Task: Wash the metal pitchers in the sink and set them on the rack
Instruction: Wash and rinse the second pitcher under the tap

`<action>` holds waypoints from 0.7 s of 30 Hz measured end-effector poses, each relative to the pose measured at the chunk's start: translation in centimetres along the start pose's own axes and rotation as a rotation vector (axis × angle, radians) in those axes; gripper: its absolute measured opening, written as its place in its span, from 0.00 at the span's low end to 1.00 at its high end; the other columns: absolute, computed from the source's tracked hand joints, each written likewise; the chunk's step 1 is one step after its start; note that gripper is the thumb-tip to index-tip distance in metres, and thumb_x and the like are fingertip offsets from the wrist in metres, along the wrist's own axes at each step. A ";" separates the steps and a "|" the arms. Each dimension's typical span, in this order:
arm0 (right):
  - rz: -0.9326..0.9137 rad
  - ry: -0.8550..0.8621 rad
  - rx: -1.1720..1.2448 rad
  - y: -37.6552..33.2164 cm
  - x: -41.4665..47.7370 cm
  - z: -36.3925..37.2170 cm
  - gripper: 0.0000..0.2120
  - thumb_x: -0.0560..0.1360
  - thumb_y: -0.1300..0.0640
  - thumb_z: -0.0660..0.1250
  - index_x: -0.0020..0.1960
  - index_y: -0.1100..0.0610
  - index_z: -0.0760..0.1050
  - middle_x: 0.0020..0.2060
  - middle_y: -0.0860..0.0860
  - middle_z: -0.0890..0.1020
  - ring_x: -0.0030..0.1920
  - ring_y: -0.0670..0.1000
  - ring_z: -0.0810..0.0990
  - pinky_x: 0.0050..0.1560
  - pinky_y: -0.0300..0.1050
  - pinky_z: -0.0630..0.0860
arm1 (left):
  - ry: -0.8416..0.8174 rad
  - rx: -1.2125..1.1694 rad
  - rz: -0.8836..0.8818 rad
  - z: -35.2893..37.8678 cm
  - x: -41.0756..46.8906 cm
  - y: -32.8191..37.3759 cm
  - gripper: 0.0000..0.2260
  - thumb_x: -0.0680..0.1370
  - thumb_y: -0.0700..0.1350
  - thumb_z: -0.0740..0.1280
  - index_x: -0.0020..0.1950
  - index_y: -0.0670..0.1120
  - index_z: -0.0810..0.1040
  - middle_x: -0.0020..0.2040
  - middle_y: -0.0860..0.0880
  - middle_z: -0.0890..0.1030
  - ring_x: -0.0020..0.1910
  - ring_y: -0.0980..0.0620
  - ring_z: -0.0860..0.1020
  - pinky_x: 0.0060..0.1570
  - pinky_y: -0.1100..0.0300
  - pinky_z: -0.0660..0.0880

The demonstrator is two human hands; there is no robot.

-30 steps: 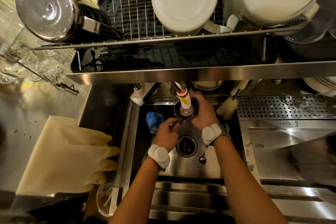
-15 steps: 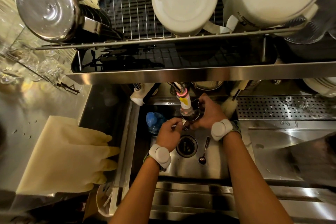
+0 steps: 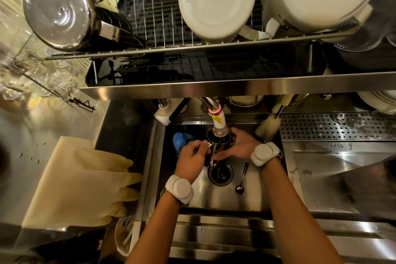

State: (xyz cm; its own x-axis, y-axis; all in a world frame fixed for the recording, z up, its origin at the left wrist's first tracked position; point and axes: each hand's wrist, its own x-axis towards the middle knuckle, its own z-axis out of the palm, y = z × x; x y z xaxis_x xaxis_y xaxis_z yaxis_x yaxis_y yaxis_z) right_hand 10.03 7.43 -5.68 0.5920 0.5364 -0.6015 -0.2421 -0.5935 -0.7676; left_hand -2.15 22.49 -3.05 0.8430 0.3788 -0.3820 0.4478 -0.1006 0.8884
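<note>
A small metal pitcher (image 3: 218, 144) is held upright under the faucet nozzle (image 3: 219, 123) over the sink (image 3: 225, 199). My right hand (image 3: 240, 144) wraps its right side. My left hand (image 3: 192, 159) pinches its handle or spout on the left; whether it also holds something small I cannot tell. On the wire rack (image 3: 162, 23) above, a washed metal pitcher (image 3: 62, 8) lies at the left. Two white pitchers (image 3: 216, 0) rest upside down on the rack's middle and right.
A spoon (image 3: 241, 182) lies beside the drain (image 3: 220, 172). A blue sponge-like object (image 3: 180, 140) sits in the sink's back left. Yellow rubber gloves (image 3: 85, 182) lie on the left counter. A bottle brush (image 3: 270, 124) and perforated drain board (image 3: 334, 126) are at the right. Glasses (image 3: 27, 79) stand at the left.
The pitcher has shifted slightly under the faucet and now stands more upright. My right wrist has moved right and my left hand has risen to the pitcher's left rim.
</note>
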 end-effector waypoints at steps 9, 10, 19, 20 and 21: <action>-0.091 0.093 0.255 0.6 0.2 2.5 0.48 0.56 0.57 0.88 0.70 0.52 0.69 0.59 0.48 0.83 0.63 0.52 0.80 0.67 0.50 0.75 | 0.066 0.329 0.190 -0.6 -0.2 1.8 0.12 0.81 0.48 0.64 0.41 0.45 0.79 0.45 0.50 0.73 0.41 0.58 0.75 0.43 0.71 0.69; -0.109 0.122 0.253 0.4 0.0 2.6 0.44 0.58 0.62 0.86 0.69 0.53 0.69 0.58 0.48 0.82 0.63 0.51 0.79 0.64 0.45 0.74 | 0.063 0.339 0.203 -0.6 -0.2 1.8 0.11 0.81 0.47 0.64 0.42 0.44 0.79 0.46 0.51 0.73 0.43 0.59 0.75 0.43 0.73 0.69; -0.307 0.358 0.113 -0.5 -0.2 2.1 0.38 0.57 0.57 0.87 0.58 0.47 0.69 0.54 0.41 0.81 0.55 0.40 0.80 0.55 0.36 0.77 | 0.098 0.342 0.243 -0.4 0.4 0.1 0.05 0.80 0.44 0.65 0.49 0.47 0.81 0.50 0.55 0.73 0.48 0.64 0.74 0.48 0.76 0.68; -0.320 0.378 0.090 -0.6 -0.2 2.1 0.38 0.56 0.56 0.87 0.58 0.46 0.69 0.54 0.42 0.82 0.56 0.42 0.81 0.56 0.39 0.78 | 0.107 0.337 0.245 -0.4 0.4 -0.1 0.05 0.80 0.44 0.65 0.49 0.47 0.81 0.50 0.54 0.74 0.48 0.65 0.74 0.47 0.78 0.68; -0.329 0.396 0.067 -0.7 -0.2 1.9 0.39 0.55 0.55 0.87 0.58 0.46 0.69 0.54 0.43 0.82 0.56 0.44 0.82 0.56 0.41 0.79 | 0.115 0.325 0.245 -0.3 0.5 -0.2 0.05 0.80 0.43 0.65 0.49 0.47 0.80 0.49 0.53 0.74 0.48 0.66 0.73 0.47 0.79 0.67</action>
State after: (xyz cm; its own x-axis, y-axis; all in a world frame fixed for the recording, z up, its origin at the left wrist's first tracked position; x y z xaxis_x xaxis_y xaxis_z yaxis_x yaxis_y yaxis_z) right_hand 8.58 8.90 -5.41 0.8876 0.4119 -0.2063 -0.0355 -0.3852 -0.9221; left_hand -1.89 22.99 -3.30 0.9055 0.4064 -0.1225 0.3250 -0.4784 0.8158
